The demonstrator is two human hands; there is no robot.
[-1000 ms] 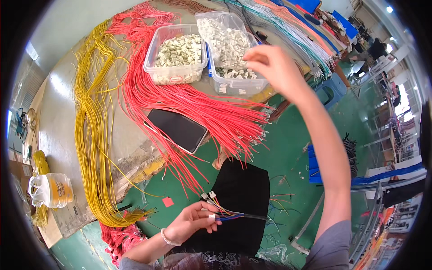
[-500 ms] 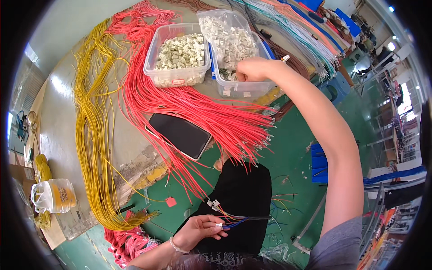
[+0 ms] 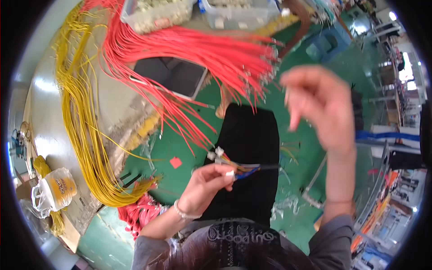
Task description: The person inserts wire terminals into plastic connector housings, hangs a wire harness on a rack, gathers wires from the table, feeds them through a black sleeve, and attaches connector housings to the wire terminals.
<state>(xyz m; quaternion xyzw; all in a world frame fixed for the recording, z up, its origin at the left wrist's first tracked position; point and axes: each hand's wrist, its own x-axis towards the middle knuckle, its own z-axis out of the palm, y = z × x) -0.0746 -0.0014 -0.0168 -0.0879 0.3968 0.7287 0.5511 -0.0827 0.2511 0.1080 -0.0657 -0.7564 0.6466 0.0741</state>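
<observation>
My left hand [image 3: 209, 184], low in the middle, pinches a wire harness [image 3: 247, 169] with a small white connector [image 3: 230, 174] at the fingertips. Blue, yellow and red wires run off to the right from it, and more white connectors [image 3: 217, 152] stick out just above the fingers. My right hand [image 3: 320, 105] hangs in the air at the right, past the tips of the red wires [image 3: 225, 47]. Motion smears its curled fingers; whether anything small is between them does not show. Black cloth [image 3: 249, 135] over my legs lies beneath the harness.
On the table [image 3: 119, 103] lie a yellow wire bundle [image 3: 83, 117] and a dark phone [image 3: 173, 76]. Two clear plastic tubs of white connectors, a left tub [image 3: 157, 20] and a right tub [image 3: 238, 20], stand at the far edge. A blue stool [image 3: 328, 45] is at the upper right.
My right hand has come out of the right tub, back toward me and to the right. The view has tilted down, and the left hand still holds the harness.
</observation>
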